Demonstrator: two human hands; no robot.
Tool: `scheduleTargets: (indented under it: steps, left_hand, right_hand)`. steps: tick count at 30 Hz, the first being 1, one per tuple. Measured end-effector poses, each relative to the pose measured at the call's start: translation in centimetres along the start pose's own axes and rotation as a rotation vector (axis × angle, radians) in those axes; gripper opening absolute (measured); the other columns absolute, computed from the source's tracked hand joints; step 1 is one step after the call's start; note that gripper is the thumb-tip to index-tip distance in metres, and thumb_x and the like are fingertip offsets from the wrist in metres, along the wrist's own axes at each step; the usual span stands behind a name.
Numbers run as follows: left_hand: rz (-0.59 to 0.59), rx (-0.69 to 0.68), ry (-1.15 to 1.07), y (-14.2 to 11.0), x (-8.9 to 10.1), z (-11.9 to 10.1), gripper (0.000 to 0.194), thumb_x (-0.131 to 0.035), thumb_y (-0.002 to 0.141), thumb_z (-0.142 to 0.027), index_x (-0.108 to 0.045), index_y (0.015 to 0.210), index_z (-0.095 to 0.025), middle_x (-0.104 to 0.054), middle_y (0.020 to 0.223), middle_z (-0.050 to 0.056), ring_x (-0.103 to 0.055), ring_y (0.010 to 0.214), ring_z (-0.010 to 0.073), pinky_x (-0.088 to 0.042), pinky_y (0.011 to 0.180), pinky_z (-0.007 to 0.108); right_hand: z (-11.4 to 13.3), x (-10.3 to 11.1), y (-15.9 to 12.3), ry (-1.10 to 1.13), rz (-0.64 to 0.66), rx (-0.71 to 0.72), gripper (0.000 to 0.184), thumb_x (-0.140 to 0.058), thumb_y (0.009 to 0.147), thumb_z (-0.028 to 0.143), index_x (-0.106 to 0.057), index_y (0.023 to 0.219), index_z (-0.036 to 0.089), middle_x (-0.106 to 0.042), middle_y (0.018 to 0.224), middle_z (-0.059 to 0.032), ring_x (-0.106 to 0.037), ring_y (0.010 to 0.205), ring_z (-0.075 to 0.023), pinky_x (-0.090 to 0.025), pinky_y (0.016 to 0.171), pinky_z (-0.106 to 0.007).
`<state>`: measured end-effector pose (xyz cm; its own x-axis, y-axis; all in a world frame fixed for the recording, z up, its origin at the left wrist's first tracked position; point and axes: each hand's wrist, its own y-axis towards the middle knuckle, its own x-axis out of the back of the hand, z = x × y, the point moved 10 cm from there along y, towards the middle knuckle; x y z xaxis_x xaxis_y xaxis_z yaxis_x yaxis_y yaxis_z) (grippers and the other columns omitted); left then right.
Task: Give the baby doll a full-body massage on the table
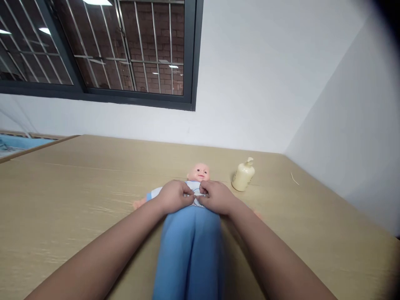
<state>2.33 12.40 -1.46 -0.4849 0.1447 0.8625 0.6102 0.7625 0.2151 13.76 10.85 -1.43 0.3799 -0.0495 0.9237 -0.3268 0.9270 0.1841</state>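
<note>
A baby doll (200,171) lies face up on the tan tabletop, its head toward the wall. It wears a white top (156,192) with blue cuffs, and blue trousers (192,237) stretching toward me. My left hand (176,196) is closed in a pinch on the front of the top, just above the trousers' waist. From the other side my right hand (218,197) pinches the same cloth, its fingertips close to the left ones. Both hands cover much of the doll's chest and belly. Whether a fastener lies between the fingertips is too small to tell.
A cream pump bottle (243,176) stands upright right of the doll's head. Farther right, a thin pale strand (294,178) lies on the tabletop (78,187). White walls border the far and right sides, with a dark-framed barred window (125,50) at upper left.
</note>
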Motion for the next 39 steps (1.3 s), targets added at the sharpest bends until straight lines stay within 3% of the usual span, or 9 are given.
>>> scheduleTargets:
  steps: [3,5,9,12,16,19,23,31,39]
  left_hand:
    - [0.054,0.061,-0.158,-0.9,0.5,0.0,0.025,-0.062,0.083,-0.039,-0.080,0.082,-0.021,-0.071,0.069,0.001,-0.059,0.064,0.0174,-0.035,0.058,0.026]
    - [0.069,0.140,-0.303,-1.1,0.9,0.5,0.028,-0.063,0.082,-0.042,-0.076,0.073,-0.019,-0.067,0.061,0.000,-0.055,0.057,0.0161,-0.033,0.053,0.026]
    - [-0.162,0.269,-0.476,0.5,3.0,2.7,0.030,-0.064,0.078,-0.036,-0.060,0.055,-0.018,-0.059,0.054,-0.001,-0.054,0.056,0.0162,-0.034,0.053,0.026]
    - [-0.344,0.315,-0.506,3.1,3.5,4.4,0.021,-0.061,0.079,-0.036,-0.065,0.069,-0.018,-0.067,0.072,0.002,-0.062,0.075,0.0206,-0.043,0.064,0.027]
    - [-0.495,0.382,-0.586,6.2,2.1,5.8,0.038,-0.046,0.092,-0.044,-0.065,0.113,-0.018,-0.068,0.123,0.011,-0.062,0.112,0.0266,-0.047,0.091,0.034]
    - [-0.482,0.385,-0.617,7.6,0.2,5.9,0.045,-0.047,0.094,-0.049,-0.062,0.123,-0.018,-0.061,0.137,0.014,-0.056,0.126,0.0293,-0.039,0.106,0.039]
    - [-0.437,0.382,-0.649,7.7,-1.8,6.2,0.043,-0.042,0.098,-0.048,-0.066,0.114,-0.017,-0.065,0.130,0.015,-0.056,0.125,0.0302,-0.036,0.111,0.041]
    - [-0.431,0.328,-0.700,6.7,-2.4,5.8,0.036,-0.040,0.099,-0.040,-0.067,0.099,-0.017,-0.068,0.120,0.013,-0.058,0.119,0.0290,-0.036,0.110,0.041]
    - [-0.425,0.315,-0.887,5.5,-3.0,4.9,0.027,-0.051,0.091,-0.036,-0.068,0.103,-0.018,-0.070,0.113,0.010,-0.061,0.113,0.0278,-0.044,0.101,0.039]
  right_hand:
    - [-0.7,0.2,-0.2,0.248,0.074,-0.039,0.019,-0.068,0.081,0.041,-0.064,0.081,0.023,-0.069,0.075,0.0016,-0.058,0.070,-0.0159,-0.033,0.061,-0.026]
    - [-2.1,0.6,0.1,0.453,0.028,-0.115,0.019,-0.069,0.079,0.040,-0.065,0.075,0.022,-0.069,0.070,0.0019,-0.059,0.068,-0.0160,-0.036,0.061,-0.026]
    - [-6.4,1.4,1.4,0.626,-0.222,-0.266,0.023,-0.060,0.083,0.042,-0.068,0.079,0.021,-0.070,0.076,-0.0018,-0.062,0.075,-0.0189,-0.044,0.066,-0.028]
    - [-9.0,0.8,2.3,0.689,-0.335,-0.348,0.035,-0.051,0.087,0.046,-0.069,0.102,0.020,-0.073,0.094,-0.0061,-0.066,0.088,-0.0222,-0.050,0.076,-0.032]
    - [-11.0,-1.1,3.0,0.779,-0.403,-0.423,0.050,-0.053,0.086,0.050,-0.063,0.127,0.024,-0.071,0.120,-0.0083,-0.065,0.107,-0.0252,-0.051,0.090,-0.037]
    - [-11.5,-2.6,3.3,0.821,-0.405,-0.455,0.056,-0.056,0.086,0.053,-0.060,0.135,0.027,-0.067,0.130,-0.0087,-0.064,0.115,-0.0273,-0.048,0.099,-0.041]
    - [-11.9,-3.6,3.7,0.827,-0.403,-0.480,0.061,-0.052,0.090,0.057,-0.052,0.144,0.027,-0.064,0.137,-0.0084,-0.060,0.124,-0.0282,-0.044,0.106,-0.044]
    - [-10.9,-1.1,3.3,0.696,-0.453,-0.457,0.062,-0.058,0.090,0.053,-0.055,0.141,0.018,-0.054,0.147,-0.0150,-0.046,0.140,-0.0319,-0.026,0.120,-0.047]
    - [-9.8,-3.0,3.7,0.804,-0.352,-0.382,0.052,-0.067,0.086,0.051,-0.064,0.130,0.024,-0.070,0.127,-0.0089,-0.064,0.118,-0.0264,-0.046,0.106,-0.043]
